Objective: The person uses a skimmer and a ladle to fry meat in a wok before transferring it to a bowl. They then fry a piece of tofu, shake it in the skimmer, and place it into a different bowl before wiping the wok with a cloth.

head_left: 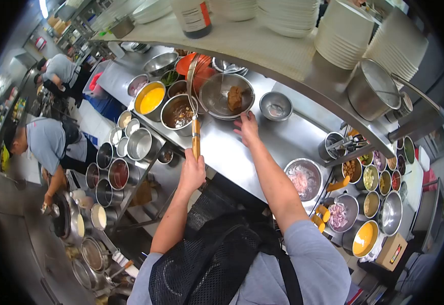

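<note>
My left hand [193, 172] is closed around the wooden handle of a metal utensil [196, 137]. Its curved metal head, seen edge-on, rises past the rim of a pot of dark brown sauce with bits in it [179, 115]. My right hand [247, 128] has its fingers apart, with the fingertips right at the near rim of a wide metal bowl [212, 97]. In that bowl lies a brown, paste-like lump [234, 98]. A small metal bowl [276, 106] stands just right of this hand. Beyond the sauce pot is an orange bowl [185, 64].
A pot of yellow liquid [150, 98] stands at left. Overhead, a shelf [273, 48] carries stacked white dishes [343, 33]. At right are a bowl with pale pink contents [303, 179] and several ingredient containers. Two people [54, 142] work at left, beside a rack of pots [140, 144].
</note>
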The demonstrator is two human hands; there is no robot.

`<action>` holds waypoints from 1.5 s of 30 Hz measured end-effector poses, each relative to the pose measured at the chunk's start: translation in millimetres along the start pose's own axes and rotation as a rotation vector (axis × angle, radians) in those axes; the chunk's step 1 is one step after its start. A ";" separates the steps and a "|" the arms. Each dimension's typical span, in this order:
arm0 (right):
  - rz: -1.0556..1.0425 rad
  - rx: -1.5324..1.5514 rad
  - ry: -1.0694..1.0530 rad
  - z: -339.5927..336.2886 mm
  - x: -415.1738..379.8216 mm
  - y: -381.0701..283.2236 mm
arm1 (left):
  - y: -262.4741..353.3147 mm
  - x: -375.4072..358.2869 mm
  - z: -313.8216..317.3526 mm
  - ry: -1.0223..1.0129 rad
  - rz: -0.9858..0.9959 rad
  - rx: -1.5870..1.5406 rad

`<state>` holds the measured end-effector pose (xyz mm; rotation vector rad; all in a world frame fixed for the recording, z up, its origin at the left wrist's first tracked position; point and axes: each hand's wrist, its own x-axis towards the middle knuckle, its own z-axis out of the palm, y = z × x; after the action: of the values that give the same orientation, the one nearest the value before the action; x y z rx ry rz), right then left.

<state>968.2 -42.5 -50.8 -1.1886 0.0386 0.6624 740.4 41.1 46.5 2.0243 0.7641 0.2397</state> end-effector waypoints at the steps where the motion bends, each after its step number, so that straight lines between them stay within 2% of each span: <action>1: -0.003 0.020 0.029 1.2 -1.9 1.3 | -7.3 -2.2 0.2 0.012 -0.015 -0.007; 4: -0.011 -0.013 0.006 5.3 -1.0 -0.6 | -28.0 -8.7 0.0 -0.131 -0.060 -0.493; 5: -0.028 -0.022 0.002 6.3 1.0 -1.0 | -29.5 -12.4 -1.0 -0.114 -0.066 -0.500; 7: -0.007 -0.037 -0.001 6.6 2.9 0.5 | -32.5 -22.0 -4.8 -0.158 -0.138 -0.758; 9: -0.021 -0.022 0.038 5.3 5.3 2.1 | -40.0 -32.8 -11.3 -0.144 -0.146 -0.859; 11: -0.022 -0.080 0.044 -2.7 2.4 3.8 | -42.6 -49.2 -26.2 -0.225 -0.163 -1.086; 14: -0.154 -0.255 -0.005 -17.9 -22.7 14.6 | -59.0 -75.8 -44.7 -0.219 -0.165 -1.200; 16: -0.138 -0.323 -0.016 -12.8 -56.0 15.3 | -77.3 -102.2 -56.3 -0.166 -0.154 -1.201; 19: -0.139 -0.536 -0.212 -6.1 -94.3 28.1 | -108.3 -153.4 -75.9 -0.079 -0.094 -1.269; 21: -0.098 -0.608 -0.351 2.9 -105.1 44.7 | -116.4 -191.1 -84.8 0.061 -0.087 -1.294; 23: -0.045 -0.747 -0.595 25.5 -128.8 63.2 | -123.5 -235.4 -96.1 0.163 -0.077 -1.316; 26: 0.064 -0.834 -0.909 93.3 -162.6 101.1 | -134.2 -302.1 -105.2 0.535 -0.194 -1.224; 27: 0.090 -0.821 -0.985 121.0 -179.2 113.9 | -141.6 -322.5 -104.6 0.637 -0.158 -1.217; 31: 0.021 -0.898 -1.442 235.3 -219.4 199.2 | -165.8 -395.6 -111.5 1.101 -0.197 -1.119; 32: 0.058 -0.943 -1.507 265.0 -238.7 216.7 | -170.9 -409.7 -114.6 1.249 -0.234 -1.083; 33: 0.095 -0.986 -1.562 293.3 -260.4 234.5 | -183.5 -423.3 -116.4 1.283 -0.227 -1.079; 36: 0.128 -0.978 -1.662 366.8 -319.4 297.7 | -214.4 -461.8 -131.2 1.616 -0.350 -0.945; 38: -0.183 -1.062 -1.755 411.0 -343.3 361.5 | -241.7 -486.6 -142.4 1.692 -0.402 -0.897; 39: -0.186 -1.064 -1.771 427.1 -358.2 386.7 | -254.6 -498.6 -149.7 1.746 -0.463 -0.849; 41: -0.414 -1.171 -1.682 461.9 -384.4 435.9 | -266.4 -516.9 -169.2 1.781 -0.502 -0.857; 43: -0.273 -1.133 -1.699 488.9 -396.3 499.1 | -286.4 -529.4 -188.7 1.804 -0.548 -0.845; 44: 0.132 -1.080 -1.692 494.3 -430.9 475.8 | -299.3 -533.8 -197.4 1.809 -0.541 -0.847; 45: 0.193 -1.136 -1.720 501.6 -452.9 467.4 | -313.2 -537.8 -209.3 1.786 -0.532 -0.862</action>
<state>214.0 282.2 -81.5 -1.2438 -1.8836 1.8045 90.6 -17.9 -27.9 0.3101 1.7134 1.7622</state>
